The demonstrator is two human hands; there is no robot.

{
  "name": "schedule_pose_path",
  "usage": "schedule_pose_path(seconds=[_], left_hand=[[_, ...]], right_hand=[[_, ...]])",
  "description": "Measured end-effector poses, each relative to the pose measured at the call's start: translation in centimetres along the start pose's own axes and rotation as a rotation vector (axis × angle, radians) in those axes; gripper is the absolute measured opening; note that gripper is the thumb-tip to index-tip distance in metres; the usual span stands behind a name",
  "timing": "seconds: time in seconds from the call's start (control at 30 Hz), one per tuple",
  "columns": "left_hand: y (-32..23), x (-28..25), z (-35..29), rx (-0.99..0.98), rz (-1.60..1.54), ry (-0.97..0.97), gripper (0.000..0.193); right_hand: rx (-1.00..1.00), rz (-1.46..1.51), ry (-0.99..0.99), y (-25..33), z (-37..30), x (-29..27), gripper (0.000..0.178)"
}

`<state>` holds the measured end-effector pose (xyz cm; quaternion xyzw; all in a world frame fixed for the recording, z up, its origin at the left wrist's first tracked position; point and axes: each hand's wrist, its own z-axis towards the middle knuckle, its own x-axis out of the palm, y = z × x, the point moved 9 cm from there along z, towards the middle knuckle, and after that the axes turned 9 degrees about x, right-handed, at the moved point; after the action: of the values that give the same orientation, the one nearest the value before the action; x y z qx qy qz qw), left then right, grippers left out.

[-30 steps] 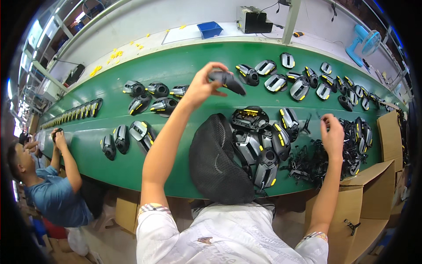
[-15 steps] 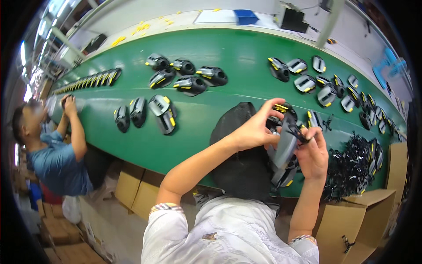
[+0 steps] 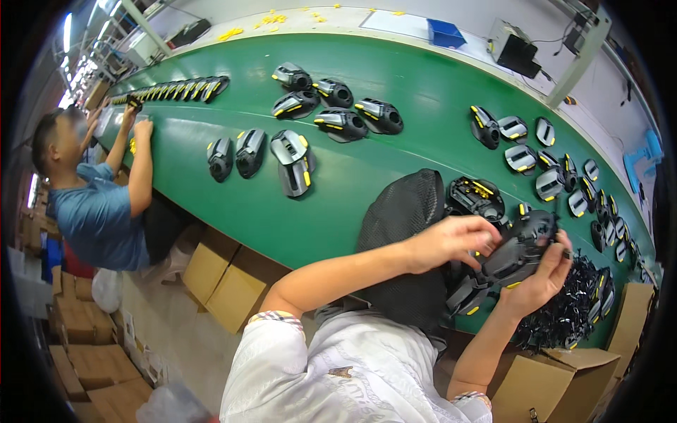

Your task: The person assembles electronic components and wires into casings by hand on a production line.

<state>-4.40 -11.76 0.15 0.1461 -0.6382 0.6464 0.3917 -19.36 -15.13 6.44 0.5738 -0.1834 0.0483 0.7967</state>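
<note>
My right hand (image 3: 539,282) is closed round a black plastic housing (image 3: 522,247) with yellow trim, thumb and fingers along its right side. The curled fingers of my left hand (image 3: 458,243) meet the left edge of the same housing, slightly blurred. Beyond them an open black housing (image 3: 476,197) with yellow parts inside lies on the green table (image 3: 338,204). Below the held piece is another grey-and-black housing (image 3: 465,292), partly hidden. A heap of small black plastic parts (image 3: 564,307) lies right of my right hand. A black mesh cap (image 3: 402,225) covers part of the table beside my left forearm.
Grey-and-black housings (image 3: 342,123) stand in groups at left and right, and a long row (image 3: 180,89) runs far left. A co-worker in a blue shirt (image 3: 99,211) handles a part there. Cardboard boxes (image 3: 229,282) stand below the edge. A blue bin (image 3: 446,33) sits behind.
The view has shifted. The housing in my hands has been turned and lowered, its black side now showing. My left hand has come down, and the open housing beyond is in plain sight.
</note>
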Motion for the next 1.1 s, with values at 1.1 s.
schedule_pose_path(seconds=[1.1], left_hand=[[-4.7, -3.5, -1.6, 0.264, 0.338, -0.3, 0.03]], right_hand=[[0.414, -0.387, 0.565, -3.3, -1.1, 5.1, 0.012]])
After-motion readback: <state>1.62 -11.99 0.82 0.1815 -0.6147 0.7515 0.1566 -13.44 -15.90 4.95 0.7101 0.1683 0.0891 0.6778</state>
